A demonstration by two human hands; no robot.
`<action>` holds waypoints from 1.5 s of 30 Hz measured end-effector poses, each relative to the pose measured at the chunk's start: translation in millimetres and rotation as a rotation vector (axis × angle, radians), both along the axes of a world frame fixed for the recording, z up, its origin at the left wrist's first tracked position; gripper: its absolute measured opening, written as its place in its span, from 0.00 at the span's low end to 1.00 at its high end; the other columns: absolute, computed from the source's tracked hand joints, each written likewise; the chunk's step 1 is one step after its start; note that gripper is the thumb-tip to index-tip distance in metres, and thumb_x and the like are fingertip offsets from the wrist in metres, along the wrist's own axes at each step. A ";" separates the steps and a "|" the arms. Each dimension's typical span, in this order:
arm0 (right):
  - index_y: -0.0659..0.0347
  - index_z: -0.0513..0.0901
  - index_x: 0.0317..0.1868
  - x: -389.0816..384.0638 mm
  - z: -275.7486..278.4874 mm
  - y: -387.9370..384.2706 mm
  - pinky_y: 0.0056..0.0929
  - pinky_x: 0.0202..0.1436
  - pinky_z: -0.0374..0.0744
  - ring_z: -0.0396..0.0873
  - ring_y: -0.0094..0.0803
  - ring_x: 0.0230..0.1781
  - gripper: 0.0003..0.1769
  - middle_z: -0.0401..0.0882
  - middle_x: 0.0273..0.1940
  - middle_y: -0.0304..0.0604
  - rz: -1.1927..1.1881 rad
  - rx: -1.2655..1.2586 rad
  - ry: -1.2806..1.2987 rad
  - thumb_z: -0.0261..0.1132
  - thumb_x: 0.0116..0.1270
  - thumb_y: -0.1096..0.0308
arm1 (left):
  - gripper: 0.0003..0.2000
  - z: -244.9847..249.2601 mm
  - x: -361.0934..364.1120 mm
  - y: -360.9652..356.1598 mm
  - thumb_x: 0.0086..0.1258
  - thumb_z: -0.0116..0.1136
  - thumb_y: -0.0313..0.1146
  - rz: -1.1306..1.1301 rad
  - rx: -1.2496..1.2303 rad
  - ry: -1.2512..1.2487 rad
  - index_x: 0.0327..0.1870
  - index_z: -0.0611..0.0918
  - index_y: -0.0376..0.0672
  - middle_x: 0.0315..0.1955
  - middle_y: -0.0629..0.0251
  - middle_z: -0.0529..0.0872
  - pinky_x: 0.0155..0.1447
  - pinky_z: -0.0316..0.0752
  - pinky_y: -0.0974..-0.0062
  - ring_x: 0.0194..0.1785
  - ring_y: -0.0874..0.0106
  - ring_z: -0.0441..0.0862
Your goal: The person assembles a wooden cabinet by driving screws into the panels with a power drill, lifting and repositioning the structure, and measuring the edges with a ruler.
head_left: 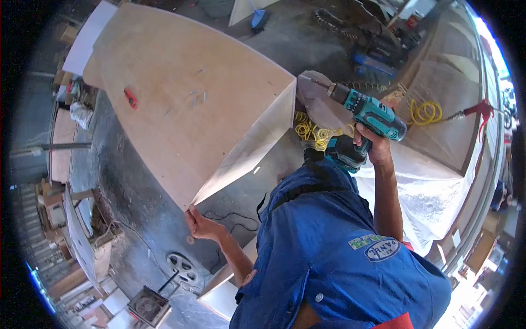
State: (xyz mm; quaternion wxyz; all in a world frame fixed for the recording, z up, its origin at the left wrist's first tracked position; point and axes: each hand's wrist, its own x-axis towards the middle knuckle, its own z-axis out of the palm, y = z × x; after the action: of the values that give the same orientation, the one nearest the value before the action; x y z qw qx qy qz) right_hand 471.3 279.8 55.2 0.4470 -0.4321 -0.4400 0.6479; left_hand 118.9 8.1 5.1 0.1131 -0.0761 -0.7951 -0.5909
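A teal and black cordless drill is in my right hand, whose fingers wrap round its handle. The drill's long bit points left, near the upper right corner of a large wooden box but apart from it. My left hand has its fingers closed on the near corner of that box; the fingertips are partly hidden. On the box's broad top panel lie several loose screws and a small red tool, too small to name exactly.
A yellow coiled air hose hangs behind the drill, near a red-handled air gun. Plastic sheeting covers a piece at the right. A black cable and a wheel-shaped base are on the floor.
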 end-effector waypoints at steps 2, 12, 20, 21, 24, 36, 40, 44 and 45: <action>0.68 0.79 0.43 -2.1 -4.4 4.0 0.25 0.27 0.70 0.71 0.26 0.20 0.14 0.74 0.21 0.39 0.029 0.049 0.003 0.66 0.60 0.68 | 0.10 2.8 4.0 0.6 0.68 0.55 0.27 -0.070 0.010 0.021 0.46 0.82 0.31 0.33 0.70 0.82 0.42 0.69 0.81 0.35 0.78 0.73; 0.69 0.78 0.46 -31.7 -4.3 -18.2 0.27 0.30 0.71 0.70 0.27 0.20 0.18 0.71 0.20 0.39 0.115 0.007 0.090 0.65 0.62 0.64 | 0.16 -52.1 -6.4 -15.0 0.67 0.51 0.23 -0.185 -0.040 -0.041 0.55 0.78 0.32 0.28 0.74 0.78 0.34 0.67 0.80 0.32 0.80 0.70; 0.69 0.77 0.46 -37.7 -4.0 -39.4 0.27 0.31 0.71 0.71 0.28 0.21 0.20 0.72 0.20 0.39 0.238 0.109 0.010 0.66 0.59 0.63 | 0.20 -70.1 15.2 -16.2 0.67 0.54 0.24 -0.346 -0.101 -0.830 0.60 0.74 0.30 0.55 0.54 0.80 0.62 0.68 0.78 0.58 0.70 0.77; 0.68 0.76 0.46 -36.2 -4.3 -43.8 0.27 0.31 0.71 0.71 0.28 0.21 0.20 0.72 0.21 0.40 0.265 0.080 -0.005 0.67 0.58 0.62 | 0.20 -71.8 25.0 -10.1 0.67 0.55 0.25 -0.385 0.171 -0.997 0.61 0.74 0.30 0.55 0.52 0.80 0.63 0.68 0.76 0.58 0.68 0.78; 0.67 0.76 0.45 -38.7 10.1 -60.6 0.28 0.31 0.70 0.71 0.28 0.21 0.20 0.73 0.22 0.40 0.295 0.046 -0.028 0.67 0.57 0.62 | 0.24 -58.0 45.3 12.9 0.68 0.58 0.36 -0.770 0.221 -0.824 0.62 0.73 0.32 0.54 0.55 0.82 0.61 0.69 0.75 0.57 0.68 0.78; 0.68 0.78 0.45 -29.3 26.3 54.1 0.26 0.29 0.70 0.69 0.25 0.18 0.21 0.71 0.19 0.37 0.161 0.168 0.199 0.67 0.60 0.58 | 0.15 63.6 45.1 86.1 0.69 0.54 0.26 -0.990 0.024 -0.267 0.55 0.78 0.32 0.47 0.56 0.85 0.57 0.73 0.73 0.52 0.70 0.81; 0.67 0.78 0.45 -24.8 7.6 136.9 0.26 0.28 0.70 0.67 0.24 0.18 0.19 0.70 0.19 0.37 0.213 0.109 0.232 0.66 0.61 0.59 | 0.13 81.4 47.1 119.5 0.69 0.54 0.27 -0.968 -0.155 -0.119 0.52 0.80 0.31 0.46 0.57 0.85 0.58 0.73 0.75 0.48 0.72 0.81; 0.66 0.79 0.45 -19.3 -30.8 215.3 0.26 0.27 0.68 0.67 0.23 0.18 0.18 0.69 0.19 0.36 0.378 -0.034 0.225 0.66 0.62 0.60 | 0.13 71.1 79.3 161.5 0.65 0.57 0.27 -1.219 -0.437 -0.335 0.49 0.82 0.34 0.39 0.58 0.88 0.54 0.75 0.72 0.45 0.69 0.84; 0.66 0.81 0.45 -18.5 -41.8 232.7 0.25 0.26 0.69 0.68 0.23 0.18 0.18 0.70 0.19 0.36 0.426 -0.096 0.171 0.66 0.62 0.60 | 0.13 58.8 90.9 172.5 0.65 0.57 0.27 -1.221 -0.461 -0.350 0.49 0.82 0.34 0.39 0.58 0.88 0.54 0.75 0.72 0.45 0.69 0.84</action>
State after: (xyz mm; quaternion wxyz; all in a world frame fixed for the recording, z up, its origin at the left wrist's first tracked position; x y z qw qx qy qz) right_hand 452.7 512.5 13.4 0.3147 -0.2940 -0.4505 0.7821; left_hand 209.8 180.6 63.9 -0.3906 -0.4373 -0.7217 -0.3678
